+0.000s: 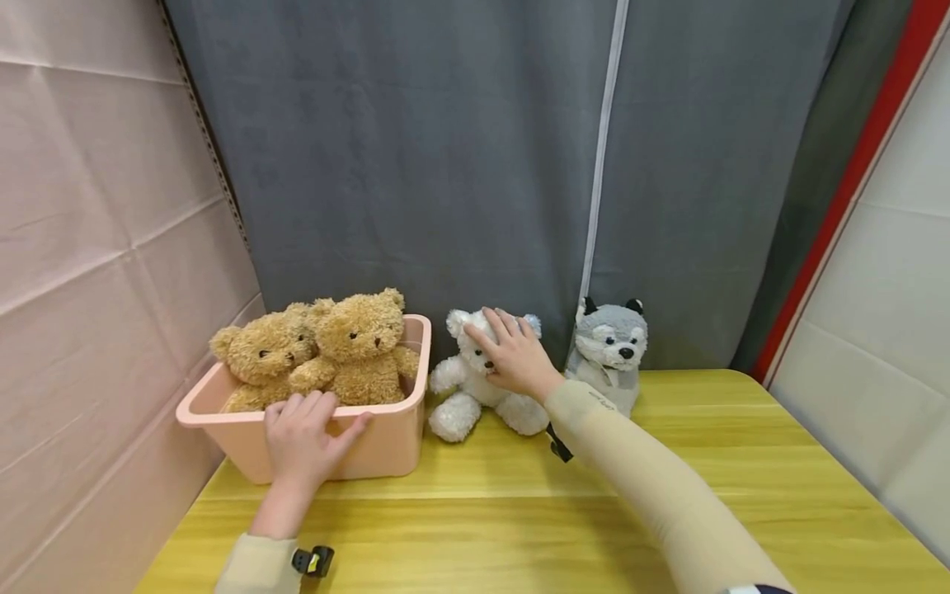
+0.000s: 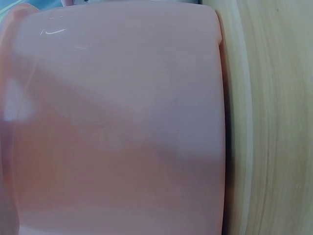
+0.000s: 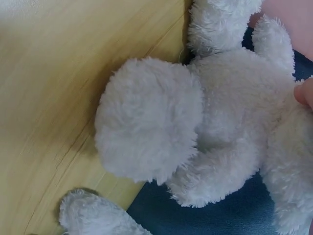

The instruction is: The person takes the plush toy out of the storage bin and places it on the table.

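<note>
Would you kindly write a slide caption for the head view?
Left hand grips tub of brown bears; right hand touches white bear beside husky.

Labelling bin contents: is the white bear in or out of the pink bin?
Out: the white bear sits upright on the table, beside the pink bin, the right hand on its head.

Both arms are held out in front. Only the end of the left arm (image 1: 260,568) is shown, low down. The left grip (image 1: 303,437) is seen from the back; its fingers are bent over and their tips are hidden, while its thumb (image 1: 353,434) is stuck out to the right. The right arm (image 1: 660,491) is stretched farther and slanted up to the left. The right grip (image 1: 517,356) is held palm down, with fingers spread and nearly straight.
</note>
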`<state>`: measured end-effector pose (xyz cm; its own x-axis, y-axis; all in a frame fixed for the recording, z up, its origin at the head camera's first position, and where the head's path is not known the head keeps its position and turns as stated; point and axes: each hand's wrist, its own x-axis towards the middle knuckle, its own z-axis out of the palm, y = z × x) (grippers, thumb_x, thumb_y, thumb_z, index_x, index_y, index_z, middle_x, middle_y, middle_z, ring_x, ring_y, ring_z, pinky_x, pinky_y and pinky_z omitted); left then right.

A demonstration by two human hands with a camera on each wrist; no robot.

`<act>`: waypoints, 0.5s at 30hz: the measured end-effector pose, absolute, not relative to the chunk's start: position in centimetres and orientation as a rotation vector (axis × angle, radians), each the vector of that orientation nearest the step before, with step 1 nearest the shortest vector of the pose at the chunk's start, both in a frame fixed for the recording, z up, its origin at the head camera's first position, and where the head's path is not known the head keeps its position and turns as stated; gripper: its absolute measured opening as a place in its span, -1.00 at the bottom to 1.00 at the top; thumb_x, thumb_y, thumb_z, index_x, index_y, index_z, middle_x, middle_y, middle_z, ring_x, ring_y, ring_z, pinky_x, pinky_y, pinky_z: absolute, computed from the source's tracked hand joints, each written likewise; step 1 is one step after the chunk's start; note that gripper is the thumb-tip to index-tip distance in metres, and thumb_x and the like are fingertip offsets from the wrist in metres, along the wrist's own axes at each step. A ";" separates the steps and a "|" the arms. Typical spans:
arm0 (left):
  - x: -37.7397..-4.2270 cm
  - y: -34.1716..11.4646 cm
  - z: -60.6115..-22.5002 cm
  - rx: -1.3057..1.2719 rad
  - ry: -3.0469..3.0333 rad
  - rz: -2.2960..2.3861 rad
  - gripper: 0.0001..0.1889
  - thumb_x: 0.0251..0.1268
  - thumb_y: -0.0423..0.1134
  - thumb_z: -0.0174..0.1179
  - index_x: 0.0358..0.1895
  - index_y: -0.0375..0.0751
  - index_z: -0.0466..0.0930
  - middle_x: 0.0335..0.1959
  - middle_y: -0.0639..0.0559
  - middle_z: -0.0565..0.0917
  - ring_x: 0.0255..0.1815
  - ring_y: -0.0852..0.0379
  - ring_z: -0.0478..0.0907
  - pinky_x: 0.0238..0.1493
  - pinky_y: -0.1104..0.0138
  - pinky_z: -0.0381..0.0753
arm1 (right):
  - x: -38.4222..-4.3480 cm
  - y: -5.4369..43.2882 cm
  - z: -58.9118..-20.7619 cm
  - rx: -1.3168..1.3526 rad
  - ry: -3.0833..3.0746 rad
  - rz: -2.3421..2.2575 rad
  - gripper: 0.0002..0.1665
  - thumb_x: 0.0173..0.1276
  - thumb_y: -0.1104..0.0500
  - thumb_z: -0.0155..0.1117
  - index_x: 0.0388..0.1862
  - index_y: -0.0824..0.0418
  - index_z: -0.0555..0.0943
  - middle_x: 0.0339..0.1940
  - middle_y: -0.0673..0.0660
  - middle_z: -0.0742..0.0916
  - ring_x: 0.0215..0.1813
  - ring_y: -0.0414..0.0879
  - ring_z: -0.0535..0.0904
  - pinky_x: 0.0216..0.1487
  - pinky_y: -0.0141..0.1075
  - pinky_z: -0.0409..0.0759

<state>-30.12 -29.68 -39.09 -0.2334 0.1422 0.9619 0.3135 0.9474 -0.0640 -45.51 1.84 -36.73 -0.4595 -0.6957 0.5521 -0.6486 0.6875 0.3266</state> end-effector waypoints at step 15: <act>-30.2 -29.8 -39.2 -0.339 -1.818 -0.169 -0.34 0.15 0.48 -0.04 -0.60 -0.12 0.35 -0.71 0.10 0.33 -0.66 0.07 0.17 -0.38 0.04 0.18 | -45.1 2.2 -36.6 1.025 -2.261 -0.114 0.06 0.20 -0.17 0.36 0.57 -0.02 0.05 0.58 0.25 0.01 0.56 0.15 -0.09 0.36 0.19 0.10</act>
